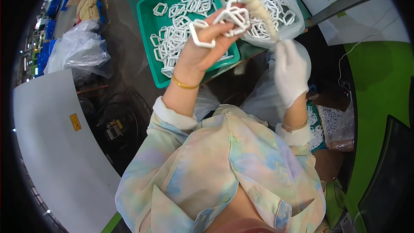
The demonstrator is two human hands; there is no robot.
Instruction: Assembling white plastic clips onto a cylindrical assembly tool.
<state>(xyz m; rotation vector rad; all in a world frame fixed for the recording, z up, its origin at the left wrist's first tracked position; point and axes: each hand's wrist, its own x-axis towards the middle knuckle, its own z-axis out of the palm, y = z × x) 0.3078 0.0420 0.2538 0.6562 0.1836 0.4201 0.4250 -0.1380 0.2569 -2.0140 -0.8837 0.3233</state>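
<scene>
Green tray (146, 17) behind – left hand (202, 47) grips white rings (233, 17) (count unclear).

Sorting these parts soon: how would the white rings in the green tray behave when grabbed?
Likely stiff: the rings keep their angular shape in the left hand. Probably light, since several hang from bare fingers. They may tangle, lying interlocked in the tray.

Dark grey floor (116, 47) fills ten o'clock; a pale grey panel (51, 146) curves at eight, a green wall (384, 103) at three
</scene>
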